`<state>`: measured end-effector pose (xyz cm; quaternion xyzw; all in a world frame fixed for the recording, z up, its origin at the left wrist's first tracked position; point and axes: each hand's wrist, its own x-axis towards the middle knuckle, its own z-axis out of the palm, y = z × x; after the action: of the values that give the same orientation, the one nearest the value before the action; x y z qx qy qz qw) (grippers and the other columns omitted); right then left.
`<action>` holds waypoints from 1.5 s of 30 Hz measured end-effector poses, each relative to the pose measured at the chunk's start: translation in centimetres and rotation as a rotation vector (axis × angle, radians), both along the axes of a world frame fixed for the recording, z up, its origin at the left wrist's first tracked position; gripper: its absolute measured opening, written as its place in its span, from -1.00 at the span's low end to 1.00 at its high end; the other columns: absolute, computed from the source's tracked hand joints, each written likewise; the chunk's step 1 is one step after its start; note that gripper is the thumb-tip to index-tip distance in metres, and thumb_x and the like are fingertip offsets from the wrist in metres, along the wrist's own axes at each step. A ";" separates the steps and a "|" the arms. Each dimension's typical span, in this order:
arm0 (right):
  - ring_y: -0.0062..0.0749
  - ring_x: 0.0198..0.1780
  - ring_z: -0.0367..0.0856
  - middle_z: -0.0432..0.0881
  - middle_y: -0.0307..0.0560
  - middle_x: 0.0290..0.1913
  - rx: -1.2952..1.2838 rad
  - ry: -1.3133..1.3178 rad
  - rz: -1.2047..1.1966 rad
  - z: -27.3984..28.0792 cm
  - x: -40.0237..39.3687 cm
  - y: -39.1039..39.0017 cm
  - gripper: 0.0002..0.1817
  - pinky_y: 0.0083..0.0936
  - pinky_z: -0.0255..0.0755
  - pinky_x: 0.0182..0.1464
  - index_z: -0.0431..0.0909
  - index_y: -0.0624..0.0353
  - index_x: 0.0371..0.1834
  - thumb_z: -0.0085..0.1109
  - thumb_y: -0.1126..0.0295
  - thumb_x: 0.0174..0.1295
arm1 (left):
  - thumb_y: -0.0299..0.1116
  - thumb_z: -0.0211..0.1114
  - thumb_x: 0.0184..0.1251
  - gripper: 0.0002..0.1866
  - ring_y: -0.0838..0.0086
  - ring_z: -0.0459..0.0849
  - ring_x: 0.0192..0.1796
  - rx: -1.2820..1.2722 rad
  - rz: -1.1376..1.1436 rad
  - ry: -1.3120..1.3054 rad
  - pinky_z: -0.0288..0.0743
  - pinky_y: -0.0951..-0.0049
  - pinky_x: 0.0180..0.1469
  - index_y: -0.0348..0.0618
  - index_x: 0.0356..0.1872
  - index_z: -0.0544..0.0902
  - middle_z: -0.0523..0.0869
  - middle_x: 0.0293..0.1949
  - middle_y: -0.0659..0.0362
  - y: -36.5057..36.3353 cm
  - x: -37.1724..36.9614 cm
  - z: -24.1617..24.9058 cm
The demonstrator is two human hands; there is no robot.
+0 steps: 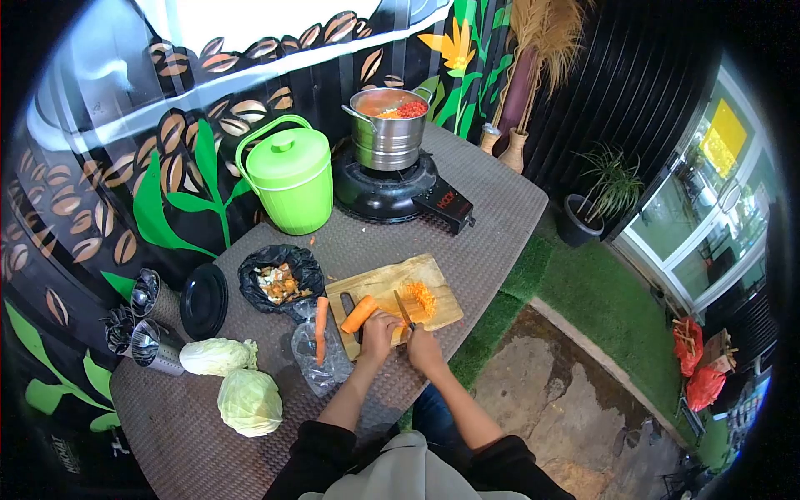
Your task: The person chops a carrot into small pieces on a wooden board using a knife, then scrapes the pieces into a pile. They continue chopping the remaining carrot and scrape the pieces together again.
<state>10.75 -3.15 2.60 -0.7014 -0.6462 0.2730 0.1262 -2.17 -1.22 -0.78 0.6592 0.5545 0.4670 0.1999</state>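
Note:
On the wooden cutting board point(446, 302) my right hand point(426, 350) grips a knife point(403, 309), its blade pointing away from me. My left hand point(380, 335) is closed on a piece of carrot point(397, 334) beside the blade, mostly covered by my fingers. A heap of finely cut carrot point(420, 298) lies past the knife. Left of my left hand rests a thick peeled carrot point(358, 314), with another orange piece below it. A dark-handled tool point(347, 302) lies partly hidden at the board's left edge. One long carrot point(321, 329) sits on a clear plastic bag point(310, 358).
Behind the board stand a gas stove point(387, 196) with a steel pot point(385, 146) of red and orange food, and a green lidded bucket point(292, 179). To the left are a black bag of peelings point(304, 265), cabbage point(250, 403), napa cabbage point(212, 357), black plates point(203, 302) and cutlery holders point(158, 350).

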 end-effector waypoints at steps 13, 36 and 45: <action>0.37 -0.20 0.60 0.60 0.46 -0.29 0.038 0.008 -0.021 0.0 -0.8 -0.1 -0.60 0.05 0.50 -0.16 0.41 0.45 -0.14 -0.15 0.20 0.41 | -0.58 0.22 0.07 -0.87 0.14 0.63 -0.20 -0.006 -0.032 -0.015 0.50 0.28 -0.09 -0.33 -0.39 0.73 0.72 -0.35 -0.03 -0.4 -0.3 0.1; 0.35 -0.11 0.60 0.60 0.47 -0.23 -0.064 0.019 -0.065 0.8 -2.3 -1.8 -0.58 0.09 0.46 -0.06 0.35 0.41 -0.09 -0.15 0.15 0.41 | -0.59 0.28 0.07 -0.82 0.14 0.67 -0.17 0.115 -0.103 0.169 0.55 0.28 -0.10 -0.32 -0.27 0.70 0.72 -0.25 -0.01 -0.2 -1.4 -0.8; 0.26 -0.15 0.64 0.64 0.38 -0.25 -0.021 -0.061 0.144 0.3 -0.2 0.6 -0.59 0.00 0.51 -0.07 0.36 0.39 -0.05 -0.13 0.16 0.41 | -0.67 0.22 0.08 -0.78 0.13 0.65 -0.08 0.083 -0.095 0.160 0.53 0.28 -0.01 -0.34 -0.22 0.70 0.70 -0.15 -0.01 -1.2 -1.3 0.1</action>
<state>10.59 -2.55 2.88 -0.6625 -0.6954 0.2669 0.0792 -3.43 -2.40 -0.69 0.7276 0.5169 0.4257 0.1492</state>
